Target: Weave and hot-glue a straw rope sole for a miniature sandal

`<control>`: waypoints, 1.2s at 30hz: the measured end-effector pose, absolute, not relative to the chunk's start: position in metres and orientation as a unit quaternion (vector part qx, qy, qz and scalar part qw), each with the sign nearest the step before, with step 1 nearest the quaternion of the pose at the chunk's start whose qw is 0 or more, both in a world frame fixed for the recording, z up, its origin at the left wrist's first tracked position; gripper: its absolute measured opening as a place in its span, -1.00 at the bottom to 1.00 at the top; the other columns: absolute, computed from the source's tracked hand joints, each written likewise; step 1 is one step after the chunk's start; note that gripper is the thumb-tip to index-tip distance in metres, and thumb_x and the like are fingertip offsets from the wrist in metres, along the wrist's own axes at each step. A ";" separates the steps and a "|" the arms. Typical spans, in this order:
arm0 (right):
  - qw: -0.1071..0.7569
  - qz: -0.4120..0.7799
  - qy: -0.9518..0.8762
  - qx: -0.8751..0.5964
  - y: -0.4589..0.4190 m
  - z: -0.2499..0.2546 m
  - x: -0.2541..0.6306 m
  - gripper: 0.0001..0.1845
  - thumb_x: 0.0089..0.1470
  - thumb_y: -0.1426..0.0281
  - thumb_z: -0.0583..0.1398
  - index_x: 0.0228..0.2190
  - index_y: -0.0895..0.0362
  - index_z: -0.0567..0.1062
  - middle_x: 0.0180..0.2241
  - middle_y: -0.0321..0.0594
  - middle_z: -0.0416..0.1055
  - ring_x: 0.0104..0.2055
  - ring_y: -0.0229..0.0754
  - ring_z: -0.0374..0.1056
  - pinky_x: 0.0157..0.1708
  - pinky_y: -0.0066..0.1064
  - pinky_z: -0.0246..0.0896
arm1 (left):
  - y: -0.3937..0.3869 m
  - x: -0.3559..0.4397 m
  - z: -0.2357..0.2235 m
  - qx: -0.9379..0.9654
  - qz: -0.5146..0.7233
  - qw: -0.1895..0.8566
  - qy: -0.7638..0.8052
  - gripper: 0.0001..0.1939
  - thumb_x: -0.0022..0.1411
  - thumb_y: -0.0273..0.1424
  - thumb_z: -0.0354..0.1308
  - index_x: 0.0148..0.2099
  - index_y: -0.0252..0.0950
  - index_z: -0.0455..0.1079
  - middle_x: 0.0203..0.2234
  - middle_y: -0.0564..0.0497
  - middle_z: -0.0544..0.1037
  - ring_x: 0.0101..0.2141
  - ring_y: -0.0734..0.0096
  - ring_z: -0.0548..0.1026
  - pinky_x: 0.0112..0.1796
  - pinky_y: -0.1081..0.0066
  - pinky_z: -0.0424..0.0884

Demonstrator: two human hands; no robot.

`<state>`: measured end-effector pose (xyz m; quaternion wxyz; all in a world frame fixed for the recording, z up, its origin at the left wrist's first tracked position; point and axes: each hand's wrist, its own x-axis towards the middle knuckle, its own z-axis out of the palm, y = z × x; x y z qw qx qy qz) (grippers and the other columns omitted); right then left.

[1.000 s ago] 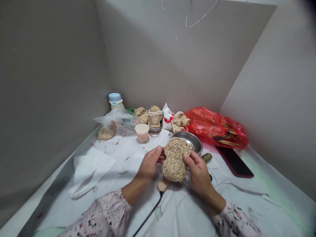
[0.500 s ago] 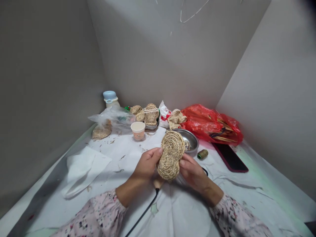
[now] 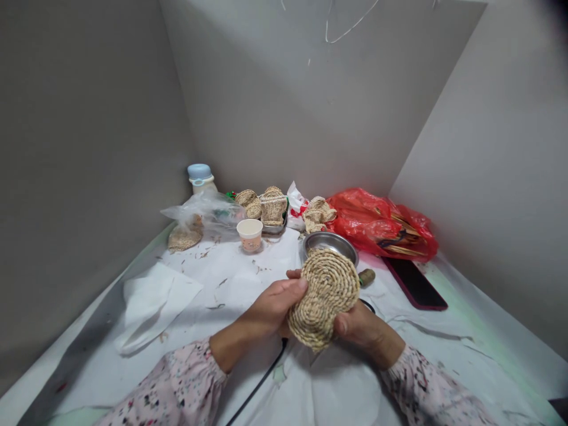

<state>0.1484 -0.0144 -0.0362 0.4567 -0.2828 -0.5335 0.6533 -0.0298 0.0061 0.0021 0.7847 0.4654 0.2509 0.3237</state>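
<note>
Straw-coloured coils are facing me near the middle of my view: the woven piece (image 3: 326, 296) is leaning to 1 o'clock, being held over the white sheet (image 3: 337, 390). My left hand (image 3: 273, 305) is grasping it from 9 o'clock, thumb pressing the edge; my right hand (image 3: 366, 328) is grasping it from 4 o'clock, most of its fingers hiding behind. I am judging that this two-sided hold is steadying it while showing its coiled side. The bowl (image 3: 331, 241) is lying at 12 o'clock, the spool (image 3: 367, 277) at 2, the cup (image 3: 249, 238) at 10, perhaps leaving working room.
</note>
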 end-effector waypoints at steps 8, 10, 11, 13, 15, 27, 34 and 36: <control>0.424 0.668 -0.559 -0.247 -0.022 -0.018 0.146 -0.13 -0.31 -0.06 0.42 0.02 0.09 0.49 -0.15 -0.04 0.54 -0.03 0.07 0.43 -0.04 -0.12 0.32 | 0.006 -0.034 0.001 0.487 0.272 0.804 0.207 -0.55 0.15 -0.08 0.23 -0.23 -0.43 0.55 -0.41 -0.17 0.61 -0.42 0.30 0.54 -0.26 0.34 0.37; 0.426 0.667 -0.556 -0.253 -0.023 -0.016 0.144 -0.12 -0.31 -0.09 0.41 0.02 0.08 0.49 -0.14 -0.04 0.54 -0.02 0.07 0.42 -0.03 -0.12 0.31 | 0.006 -0.033 0.001 0.489 0.278 0.799 0.213 -0.54 0.14 -0.06 0.24 -0.24 -0.43 0.55 -0.42 -0.15 0.61 -0.43 0.31 0.53 -0.27 0.34 0.37; 0.426 0.665 -0.555 -0.260 -0.024 -0.014 0.143 -0.10 -0.33 -0.11 0.40 0.02 0.08 0.49 -0.14 -0.03 0.54 -0.01 0.08 0.42 -0.02 -0.11 0.31 | 0.006 -0.033 0.001 0.489 0.279 0.798 0.213 -0.53 0.13 -0.05 0.25 -0.24 -0.43 0.55 -0.43 -0.15 0.61 -0.44 0.31 0.53 -0.27 0.34 0.37; 0.423 0.659 -0.557 -0.276 -0.026 -0.010 0.142 -0.08 -0.36 -0.14 0.40 0.01 0.08 0.50 -0.17 -0.04 0.55 -0.01 0.09 0.41 -0.01 -0.10 0.30 | 0.006 -0.032 0.003 0.491 0.281 0.797 0.209 -0.52 0.10 -0.04 0.26 -0.26 -0.42 0.55 -0.44 -0.15 0.60 -0.44 0.31 0.52 -0.30 0.36 0.37; 0.423 0.653 -0.562 -0.281 -0.028 -0.007 0.141 -0.09 -0.36 -0.13 0.40 0.00 0.07 0.50 -0.19 -0.05 0.55 -0.02 0.10 0.41 0.01 -0.09 0.28 | 0.006 -0.032 0.005 0.494 0.283 0.797 0.202 -0.54 0.08 -0.04 0.28 -0.30 -0.41 0.55 -0.45 -0.14 0.60 -0.45 0.34 0.51 -0.33 0.39 0.36; 0.582 0.507 -0.521 -0.364 -0.006 -0.032 0.135 -0.58 0.08 0.02 0.22 -0.20 0.08 0.54 -0.34 -0.21 0.49 -0.29 -0.08 0.39 -0.25 -0.29 0.28 | 0.009 -0.026 0.006 0.486 0.441 0.674 0.339 -0.59 0.10 -0.06 0.26 -0.32 -0.36 0.46 -0.50 -0.01 0.53 -0.45 0.36 0.42 -0.34 0.36 0.32; 0.586 0.310 -0.562 -0.494 -0.009 -0.024 0.129 -0.59 0.15 0.12 0.18 -0.60 0.10 0.34 -0.57 -0.38 0.19 -0.47 -0.25 0.11 -0.43 -0.42 0.06 | 0.012 -0.030 0.006 0.504 0.473 0.637 0.341 -0.61 0.16 -0.09 0.18 -0.32 -0.36 0.50 -0.46 -0.08 0.57 -0.38 0.24 0.44 -0.27 0.31 0.32; 0.593 0.308 -0.553 -0.498 -0.010 -0.024 0.128 -0.58 0.17 0.10 0.15 -0.59 0.09 0.30 -0.57 -0.40 0.15 -0.48 -0.26 0.08 -0.45 -0.43 0.04 | 0.014 -0.031 0.006 0.513 0.466 0.637 0.337 -0.62 0.18 -0.11 0.16 -0.32 -0.36 0.52 -0.43 -0.09 0.58 -0.36 0.23 0.44 -0.26 0.31 0.32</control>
